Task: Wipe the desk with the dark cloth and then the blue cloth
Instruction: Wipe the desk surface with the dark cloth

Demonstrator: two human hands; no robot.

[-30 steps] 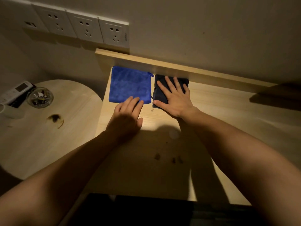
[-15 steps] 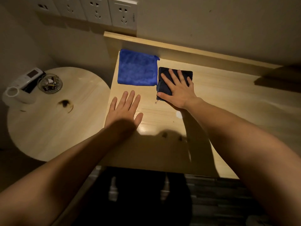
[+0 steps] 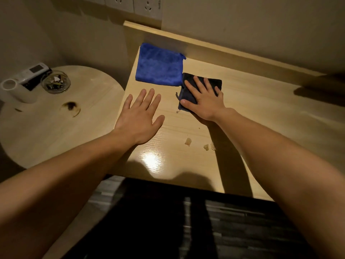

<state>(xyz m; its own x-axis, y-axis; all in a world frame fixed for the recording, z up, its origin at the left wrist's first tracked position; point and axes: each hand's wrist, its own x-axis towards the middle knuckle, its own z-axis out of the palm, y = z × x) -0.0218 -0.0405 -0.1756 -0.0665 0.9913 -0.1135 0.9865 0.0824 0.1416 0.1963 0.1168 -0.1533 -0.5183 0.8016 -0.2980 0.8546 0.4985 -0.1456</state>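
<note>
Right hand (image 3: 204, 102) pressed flat on dark cloth (image 3: 188, 90) — left hand (image 3: 139, 116) splayed, holding nothing.

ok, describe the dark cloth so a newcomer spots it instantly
Start at the light wooden desk against the wall. Near its back left lie two cloths side by side. The dark cloth is the smaller, navy one on the right, under the flat right hand; its neighbour is bright blue.

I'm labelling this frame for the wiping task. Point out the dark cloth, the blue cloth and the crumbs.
dark cloth (image 3: 214, 82): head view, bare far right corner.
blue cloth (image 3: 159, 65): head view, middle of its surface.
crumbs (image 3: 188, 141): head view, largest piece, near desk edge.
</note>
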